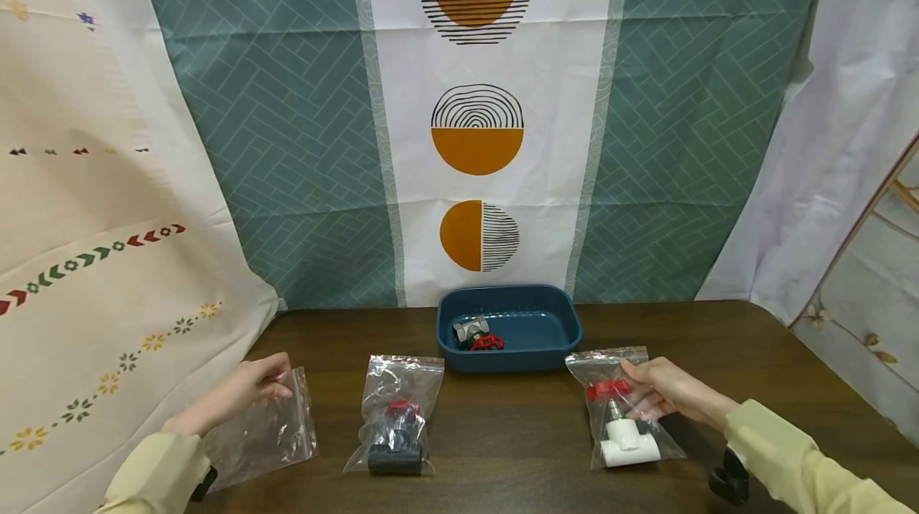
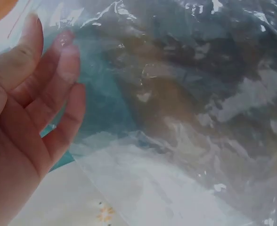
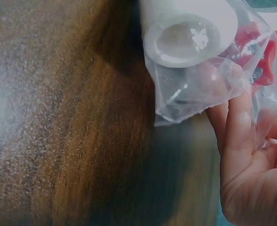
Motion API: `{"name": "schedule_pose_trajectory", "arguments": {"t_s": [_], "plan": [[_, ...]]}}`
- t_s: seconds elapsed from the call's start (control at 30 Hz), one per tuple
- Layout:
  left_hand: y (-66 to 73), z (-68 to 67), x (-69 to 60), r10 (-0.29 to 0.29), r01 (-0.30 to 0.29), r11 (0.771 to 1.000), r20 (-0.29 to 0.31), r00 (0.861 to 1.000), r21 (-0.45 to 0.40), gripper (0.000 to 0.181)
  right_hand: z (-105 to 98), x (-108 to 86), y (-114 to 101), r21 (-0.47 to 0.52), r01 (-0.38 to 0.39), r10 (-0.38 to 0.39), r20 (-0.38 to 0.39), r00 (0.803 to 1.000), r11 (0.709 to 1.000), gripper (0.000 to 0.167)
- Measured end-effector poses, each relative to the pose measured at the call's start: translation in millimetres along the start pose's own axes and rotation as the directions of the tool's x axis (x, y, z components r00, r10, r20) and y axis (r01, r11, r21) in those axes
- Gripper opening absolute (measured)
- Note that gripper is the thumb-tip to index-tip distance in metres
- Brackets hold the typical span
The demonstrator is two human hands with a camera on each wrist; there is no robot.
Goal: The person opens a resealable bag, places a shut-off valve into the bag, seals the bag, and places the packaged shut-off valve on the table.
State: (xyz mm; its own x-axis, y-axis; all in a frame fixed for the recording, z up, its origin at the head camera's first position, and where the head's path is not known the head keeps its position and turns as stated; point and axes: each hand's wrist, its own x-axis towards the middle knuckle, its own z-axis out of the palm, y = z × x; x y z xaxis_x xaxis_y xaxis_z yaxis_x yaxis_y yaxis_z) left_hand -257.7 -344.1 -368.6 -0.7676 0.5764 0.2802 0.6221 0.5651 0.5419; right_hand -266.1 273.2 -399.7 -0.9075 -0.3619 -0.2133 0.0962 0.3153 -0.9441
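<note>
My left hand (image 1: 244,396) pinches a clear zip bag (image 1: 276,436) with nothing visible inside; the bag hangs at the table's left side. In the left wrist view its crinkled plastic (image 2: 176,103) spreads past my fingers. Over on the right, my right hand (image 1: 664,388) grips the side of another zip bag (image 1: 596,366). Inside that one is a white pipe valve (image 1: 628,444) with a red handle (image 1: 606,389). The right wrist view shows the valve's round open end (image 3: 188,40) through the plastic, with fingers behind the bag.
Between my hands lies a third zip bag (image 1: 380,374) holding a dark grey valve (image 1: 395,454) with a red handle. Farther back, a blue tray (image 1: 510,360) contains a metal valve (image 1: 471,330) with a red handle. Hanging cloths (image 1: 301,179) close off the dark wooden table's (image 1: 517,450) back.
</note>
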Motion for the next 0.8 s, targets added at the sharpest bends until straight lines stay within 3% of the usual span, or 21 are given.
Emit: {"name": "schedule_pose_trajectory", "arguments": {"t_s": [0.17,0.27,0.37,0.53,0.8], "plan": [[8.4,-6.3,7.0,0.049,-0.031,0.99,-0.133,0.99,0.138,0.033,2,3.3,3,-0.015,-0.029,0.029,-0.023,0.999,0.999,0.039],[16.5,-9.1,14.9,0.081,-0.029,0.968,-0.2,0.976,0.25,0.035,2,4.8,4,-0.023,-0.047,0.046,-0.04,0.998,0.999,0.038],[26.2,-10.4,24.9,0.099,-0.02,0.951,-0.242,0.965,0.31,0.034,2,5.3,5,-0.033,-0.063,0.062,-0.051,0.997,0.997,0.038],[40.4,-7.7,41.6,0.131,-0.027,0.937,-0.278,0.952,0.349,0.032,1,4.6,6,-0.043,-0.072,0.069,-0.056,0.996,0.996,0.04],[53.9,0.0,64.6,0.199,-0.101,0.945,-0.304,0.932,0.31,0.031,1,6.9,5,-0.023,-0.083,0.082,-0.025,0.996,0.996,0.036]]}}
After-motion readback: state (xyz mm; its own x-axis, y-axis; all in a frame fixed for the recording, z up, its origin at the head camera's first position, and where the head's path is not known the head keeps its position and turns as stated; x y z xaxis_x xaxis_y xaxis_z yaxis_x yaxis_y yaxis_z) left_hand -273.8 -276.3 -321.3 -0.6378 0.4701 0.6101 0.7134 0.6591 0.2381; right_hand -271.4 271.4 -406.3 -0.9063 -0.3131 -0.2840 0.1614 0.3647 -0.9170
